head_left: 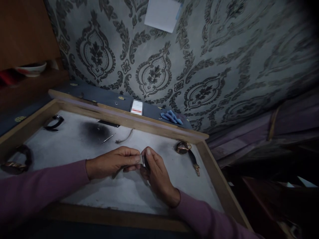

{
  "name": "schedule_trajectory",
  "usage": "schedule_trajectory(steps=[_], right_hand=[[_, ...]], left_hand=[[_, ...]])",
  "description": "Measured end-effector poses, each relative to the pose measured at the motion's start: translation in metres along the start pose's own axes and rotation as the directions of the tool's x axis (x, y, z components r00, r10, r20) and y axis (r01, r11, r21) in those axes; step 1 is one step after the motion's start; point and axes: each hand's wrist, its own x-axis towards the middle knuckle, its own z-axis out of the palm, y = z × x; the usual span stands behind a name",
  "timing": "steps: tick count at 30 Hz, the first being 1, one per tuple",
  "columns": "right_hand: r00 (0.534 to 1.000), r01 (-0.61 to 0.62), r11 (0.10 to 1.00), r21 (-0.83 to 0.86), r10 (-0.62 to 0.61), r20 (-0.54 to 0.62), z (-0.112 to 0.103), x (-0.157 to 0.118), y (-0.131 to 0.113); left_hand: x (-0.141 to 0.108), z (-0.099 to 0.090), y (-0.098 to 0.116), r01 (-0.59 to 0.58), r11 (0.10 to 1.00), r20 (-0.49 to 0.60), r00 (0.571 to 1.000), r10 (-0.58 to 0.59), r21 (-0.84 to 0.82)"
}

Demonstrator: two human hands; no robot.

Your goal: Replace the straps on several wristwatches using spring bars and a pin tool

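- Holding a small watch-like piece (pixel 146 163), dark-faced with a silvery edge, between both hands, above the middle of a wooden tray (pixel 216 172).
- Gripping it with the right hand (pixel 157 170), thumb up beside it and fingers curled around (largely covered there, so hard to make out in full).
- Pinching at its left edge with the left hand (pixel 117 161), thumb closed toward the fingers; showing below that hand a thin dark strip (pixel 117 173) (cannot tell whether joined to the piece).
- Counting three watches besides, all inside the tray: one black-banded watch (pixel 54 123) in the far left corner, one rose-gold watch (pixel 15 167) nearer on the left side, one gold-toned watch (pixel 182 148) by the right wall, dark strap stretched toward the near side.
- Counting also in the tray, beyond the hands: one slim metal tool (pixel 108 138), one cord-like piece (pixel 127 136) just right of it, one flat dark bar (pixel 108 123) near the far wall.
- Spotting past that wall, on a blue patterned tabletop (pixel 104 97), one white packet (pixel 137 108) (blurred) and one crumpled blue cloth (pixel 171 117).
- Noting farther off one bowl (pixel 32 69) on a wooden shelf (pixel 37 83), upper left, and one white sheet (pixel 162 15) against the patterned wall (pixel 153 78).
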Motion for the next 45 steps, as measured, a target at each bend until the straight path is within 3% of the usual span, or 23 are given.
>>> schedule_trajectory(steps=[4, 11, 45], right_hand=[[0.997, 0.012, 1.0, 0.005, -0.012, 0.074, -0.0008, -0.0006, -0.0018], [0.997, 0.035, 0.998, -0.048, -0.032, 0.072, -0.0024, -0.0012, -0.0033], [0.996, 0.058, 0.987, -0.15, -0.047, 0.076, -0.007, 0.0011, -0.0026]], left_hand=[[0.0002, 0.0006, 0.001, 0.034, 0.997, 0.044, 0.999, -0.031, -0.066], [0.0001, -0.0021, 0.0, 0.024, 0.991, 0.079, 0.997, -0.013, -0.131], [0.001, -0.0046, -0.0003, 0.037, 0.996, 0.103, 0.994, -0.029, -0.08]])
